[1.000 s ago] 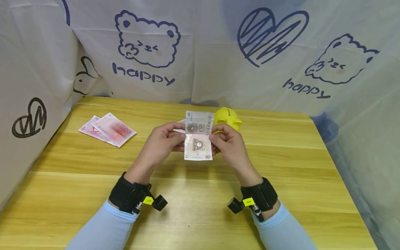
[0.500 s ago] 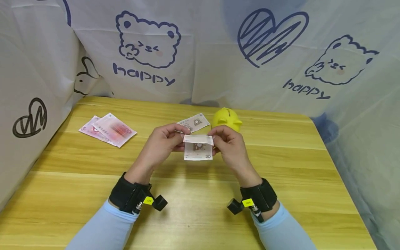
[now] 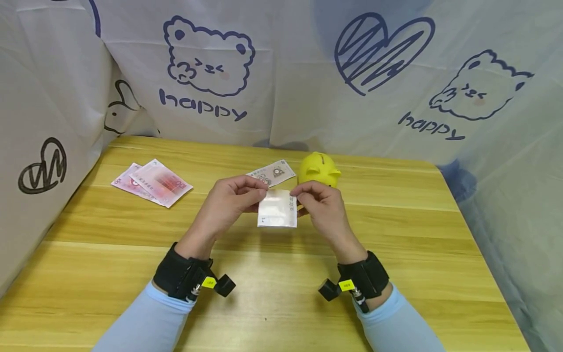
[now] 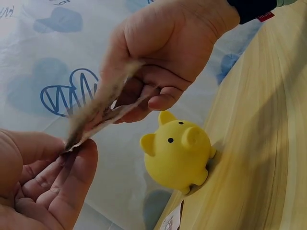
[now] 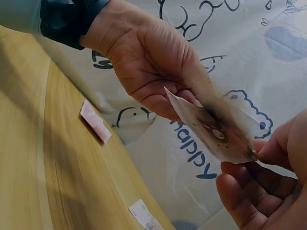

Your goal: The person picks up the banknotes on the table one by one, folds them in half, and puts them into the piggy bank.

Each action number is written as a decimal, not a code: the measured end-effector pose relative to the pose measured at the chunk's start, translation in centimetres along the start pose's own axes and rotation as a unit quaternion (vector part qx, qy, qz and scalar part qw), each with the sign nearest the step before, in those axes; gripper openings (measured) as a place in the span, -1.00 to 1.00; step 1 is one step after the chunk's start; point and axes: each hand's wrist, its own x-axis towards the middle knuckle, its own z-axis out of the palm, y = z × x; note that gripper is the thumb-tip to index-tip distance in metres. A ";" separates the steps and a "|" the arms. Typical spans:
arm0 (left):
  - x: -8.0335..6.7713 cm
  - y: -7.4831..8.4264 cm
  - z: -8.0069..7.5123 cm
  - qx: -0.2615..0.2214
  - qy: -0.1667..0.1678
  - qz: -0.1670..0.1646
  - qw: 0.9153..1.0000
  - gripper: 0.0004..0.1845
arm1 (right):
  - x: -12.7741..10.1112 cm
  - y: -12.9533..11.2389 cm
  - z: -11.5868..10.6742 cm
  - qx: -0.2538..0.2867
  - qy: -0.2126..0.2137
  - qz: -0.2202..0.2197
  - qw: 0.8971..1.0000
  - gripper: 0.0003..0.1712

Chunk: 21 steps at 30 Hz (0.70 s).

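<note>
A banknote (image 3: pixel 277 209), folded in half with its pale side toward me, is held above the wooden table (image 3: pixel 110 234) between both hands. My left hand (image 3: pixel 237 195) pinches its left top corner and my right hand (image 3: pixel 314 198) pinches its right top corner. The left wrist view shows the banknote (image 4: pixel 103 112) edge-on, running from my left hand (image 4: pixel 43 177) to my right hand (image 4: pixel 158 57). Seen from the right wrist, the banknote (image 5: pixel 216 129) spans my left hand (image 5: pixel 148 62) and my right hand (image 5: pixel 268 177). A yellow piggy bank (image 3: pixel 318 168) stands just behind my hands.
Another grey banknote (image 3: pixel 272 173) lies flat behind my left hand, beside the piggy bank (image 4: pixel 178 154). Two pink banknotes (image 3: pixel 154 182) lie overlapped at the table's far left. A printed white cloth (image 3: pixel 281 73) hangs around the table's back and sides.
The upright banknote has been folded down in half; its printed face is now inside and the pale side shows. Both hands stayed in place, still pinching it.
</note>
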 end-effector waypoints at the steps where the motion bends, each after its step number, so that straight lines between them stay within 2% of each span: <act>1: 0.0 0.0 0.0 0.003 0.002 0.002 1.000 -0.80 | 0.0 0.0 0.0 0.003 -0.004 0.001 1.000 -0.79; 6: 0.0 -0.2 0.2 0.010 0.005 0.010 1.000 -0.83 | 0.1 0.1 0.0 0.007 -0.014 0.007 1.000 -0.82; 11: 0.1 -0.3 0.6 0.034 0.005 0.012 0.999 -0.79 | 0.1 0.3 0.1 -0.026 -0.033 0.019 0.999 -0.81; 15: 0.1 -0.5 1.1 0.056 -0.005 0.008 0.998 -0.74 | 0.1 0.3 0.3 -0.046 -0.041 0.023 0.998 -0.83; 21: 0.0 -0.8 1.4 0.080 -0.017 0.014 0.997 -0.81 | -0.1 0.2 0.5 -0.047 -0.044 0.021 0.998 -0.86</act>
